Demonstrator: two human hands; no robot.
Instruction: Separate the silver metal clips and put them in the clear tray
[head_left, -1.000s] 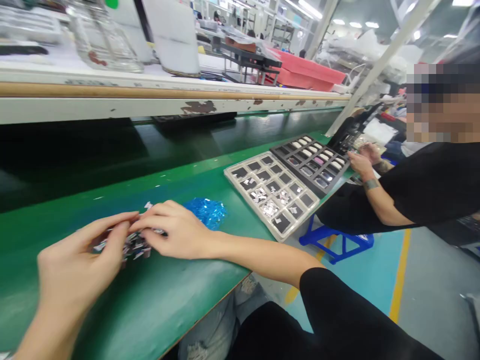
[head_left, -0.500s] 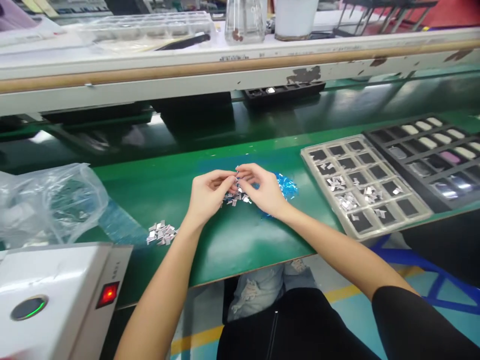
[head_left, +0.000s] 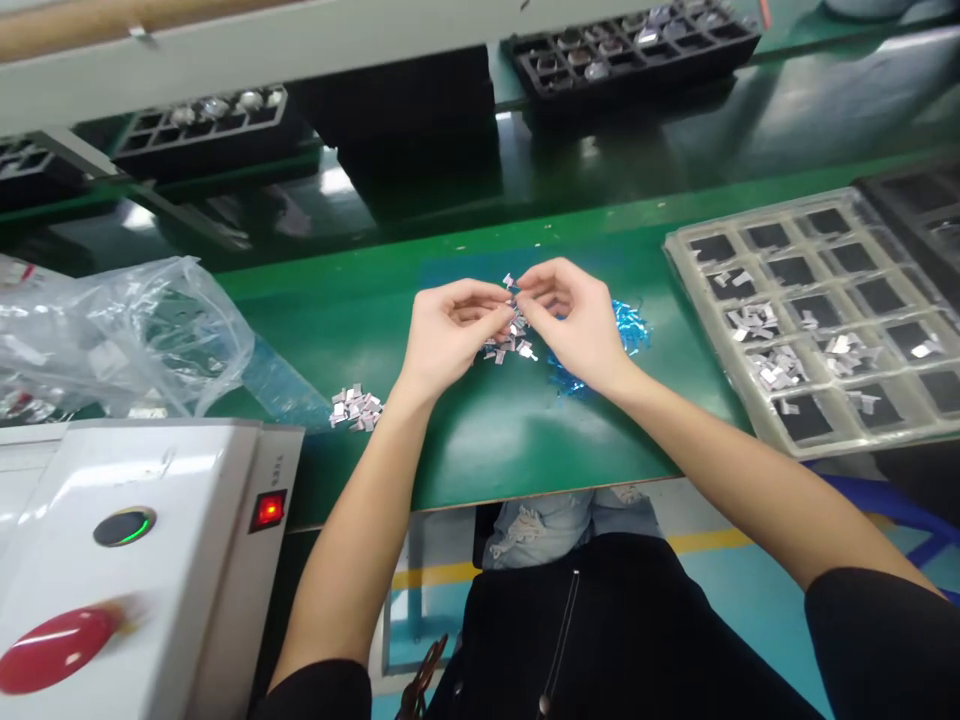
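Over the green bench top (head_left: 517, 450), my left hand (head_left: 450, 335) and my right hand (head_left: 574, 320) meet fingertip to fingertip. Both pinch a small silver part (head_left: 513, 297) held just above a loose heap of small silver parts (head_left: 510, 345). A crumpled blue film scrap (head_left: 626, 325) lies right behind my right hand. A second, smaller pile of silver parts (head_left: 356, 408) lies to the left, apart from both hands.
A clear compartment tray (head_left: 817, 320) with silver parts in some pockets sits at the right. A crumpled clear plastic bag (head_left: 112, 335) lies at the left. A white machine (head_left: 135, 540) with a red lit switch (head_left: 268, 509) fills the lower left. Black trays (head_left: 630, 45) stand behind on the dark belt.
The view has swung left and tipped down, and the neighbouring person has left the picture. My hands stay together over the heap, now raised slightly with a part pinched between them.
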